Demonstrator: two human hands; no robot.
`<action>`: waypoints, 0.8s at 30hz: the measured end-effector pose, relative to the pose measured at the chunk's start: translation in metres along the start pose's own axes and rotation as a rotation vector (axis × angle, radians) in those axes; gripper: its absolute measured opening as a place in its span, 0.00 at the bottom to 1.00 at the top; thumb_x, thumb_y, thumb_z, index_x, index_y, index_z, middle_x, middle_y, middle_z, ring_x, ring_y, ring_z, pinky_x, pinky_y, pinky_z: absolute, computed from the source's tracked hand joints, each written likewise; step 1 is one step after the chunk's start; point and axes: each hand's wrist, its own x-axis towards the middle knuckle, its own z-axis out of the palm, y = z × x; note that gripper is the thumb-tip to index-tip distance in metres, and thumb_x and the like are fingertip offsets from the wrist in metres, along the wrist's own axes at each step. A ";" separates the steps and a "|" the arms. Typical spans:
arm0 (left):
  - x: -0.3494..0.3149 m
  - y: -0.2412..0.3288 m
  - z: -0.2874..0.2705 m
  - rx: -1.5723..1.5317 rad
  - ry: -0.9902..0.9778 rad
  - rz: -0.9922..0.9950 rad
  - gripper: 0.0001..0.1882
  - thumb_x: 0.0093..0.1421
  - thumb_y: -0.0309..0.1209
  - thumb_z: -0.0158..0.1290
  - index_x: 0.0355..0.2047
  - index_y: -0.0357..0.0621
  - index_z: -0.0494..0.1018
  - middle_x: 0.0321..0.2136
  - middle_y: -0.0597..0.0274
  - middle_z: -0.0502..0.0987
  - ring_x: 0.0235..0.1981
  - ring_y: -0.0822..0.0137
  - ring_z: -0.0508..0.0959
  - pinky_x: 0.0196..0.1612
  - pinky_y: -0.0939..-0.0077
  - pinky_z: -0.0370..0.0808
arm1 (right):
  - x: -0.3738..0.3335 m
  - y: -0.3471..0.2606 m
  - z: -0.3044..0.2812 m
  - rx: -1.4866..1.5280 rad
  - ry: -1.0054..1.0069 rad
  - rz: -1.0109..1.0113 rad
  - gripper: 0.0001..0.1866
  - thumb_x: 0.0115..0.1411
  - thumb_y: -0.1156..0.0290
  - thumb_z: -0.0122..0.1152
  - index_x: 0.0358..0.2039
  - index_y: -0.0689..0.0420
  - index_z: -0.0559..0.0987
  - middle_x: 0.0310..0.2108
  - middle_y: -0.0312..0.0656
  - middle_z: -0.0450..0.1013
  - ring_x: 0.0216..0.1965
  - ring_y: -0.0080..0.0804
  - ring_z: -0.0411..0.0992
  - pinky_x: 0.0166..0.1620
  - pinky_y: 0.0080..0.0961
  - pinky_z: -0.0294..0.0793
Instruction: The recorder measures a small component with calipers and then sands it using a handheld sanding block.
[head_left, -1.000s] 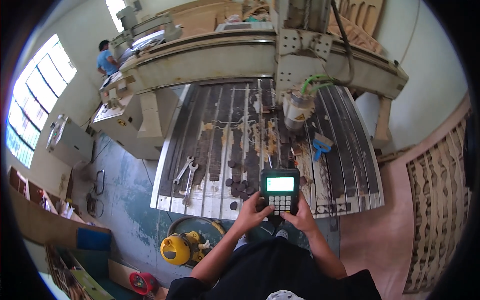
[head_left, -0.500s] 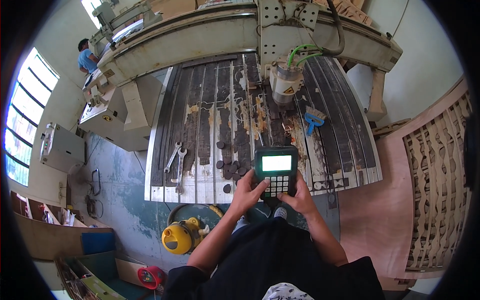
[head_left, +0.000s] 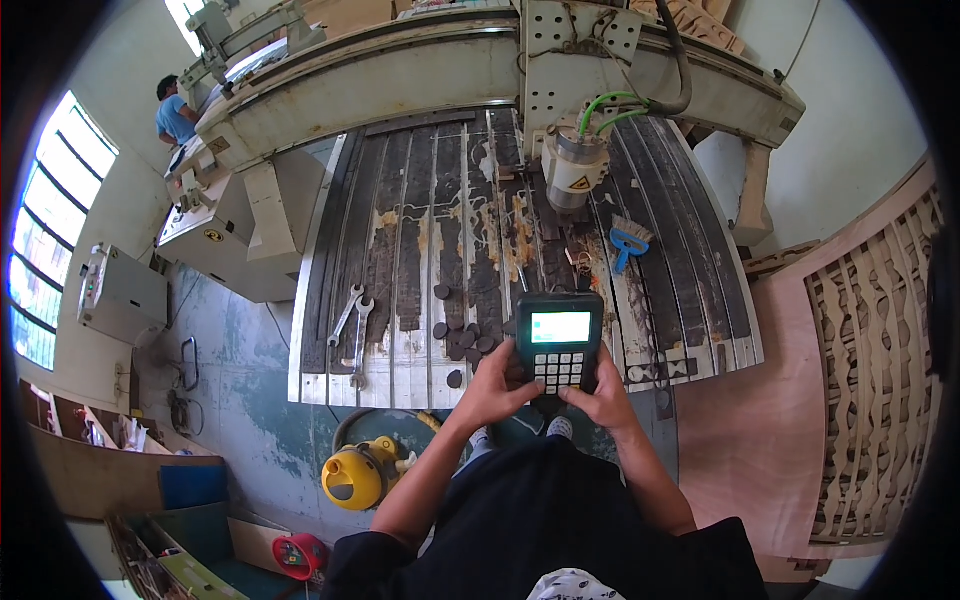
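Note:
Both my hands grip a black handheld controller (head_left: 524, 343) with a lit screen (head_left: 561, 327) and a pad of white keys (head_left: 558, 368). My left hand (head_left: 490, 385) is closed round its left side, the thumb at the lower left keys. On the opposite side my right hand (head_left: 606, 402) is closed too, its thumb on the bottom row. Beyond the controller stands a CNC router, its spindle (head_left: 574, 175) over the slotted dark bed (head_left: 420, 240). Several dark round discs (head_left: 470, 340) lie on the bed left of the controller.
Two wrenches (head_left: 361, 340) lie at the bed's left front. A blue brush (head_left: 629, 243) rests right of the spindle. On the floor is a yellow vacuum cleaner (head_left: 356, 474). Wavy cut panels (head_left: 875, 350) lean at the right. A person in blue (head_left: 176, 115) stands far left.
The controller has shifted slightly to the right. My left thumb has slid down from the upper keys to the lower left ones. The screen now shows a different display.

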 end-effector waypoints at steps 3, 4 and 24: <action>-0.002 0.002 -0.008 0.107 -0.089 0.003 0.32 0.53 0.22 0.63 0.54 0.29 0.59 0.41 0.50 0.76 0.45 0.63 0.79 0.42 0.71 0.79 | -0.001 -0.003 0.001 -0.022 0.003 -0.014 0.39 0.51 0.83 0.62 0.63 0.62 0.57 0.53 0.43 0.66 0.56 0.29 0.66 0.60 0.29 0.64; -0.001 0.004 -0.009 0.160 -0.116 -0.063 0.36 0.52 0.21 0.64 0.57 0.28 0.57 0.48 0.46 0.75 0.49 0.60 0.79 0.46 0.70 0.79 | 0.000 -0.004 0.002 -0.039 0.005 -0.023 0.39 0.51 0.83 0.62 0.63 0.63 0.57 0.53 0.44 0.66 0.56 0.30 0.66 0.60 0.30 0.64; -0.012 0.014 0.003 0.078 -0.051 -0.056 0.28 0.51 0.21 0.63 0.51 0.31 0.63 0.44 0.48 0.77 0.47 0.61 0.79 0.47 0.69 0.79 | -0.007 -0.008 -0.001 -0.041 -0.013 -0.027 0.41 0.50 0.82 0.63 0.65 0.63 0.56 0.56 0.45 0.65 0.58 0.31 0.64 0.62 0.31 0.61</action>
